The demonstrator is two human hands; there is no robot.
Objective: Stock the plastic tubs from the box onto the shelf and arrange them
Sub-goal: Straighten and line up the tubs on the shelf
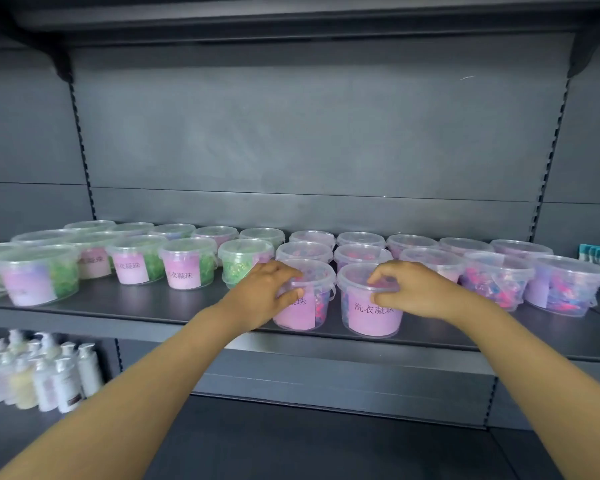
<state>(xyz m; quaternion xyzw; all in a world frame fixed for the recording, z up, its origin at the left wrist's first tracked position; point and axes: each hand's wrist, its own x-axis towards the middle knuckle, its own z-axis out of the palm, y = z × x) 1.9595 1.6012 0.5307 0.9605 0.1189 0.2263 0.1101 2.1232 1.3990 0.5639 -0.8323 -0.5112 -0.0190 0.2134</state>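
Hands grip one rim each at centre frame, left hand [267,294] on the left tub [297,318], right hand [418,292] on the right tub [373,322], both upright, side by side at the front of the shelf [153,308].

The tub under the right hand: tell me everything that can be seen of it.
The tub is clear plastic, round, tapering downward, with a clear lid on. A pink label with printed Chinese characters faces forward and hides most of the contents. It stands upright near the front edge of the dark shelf, close beside the neighbouring tub. The right hand grips its lid rim, fingers on top, thumb at the front.
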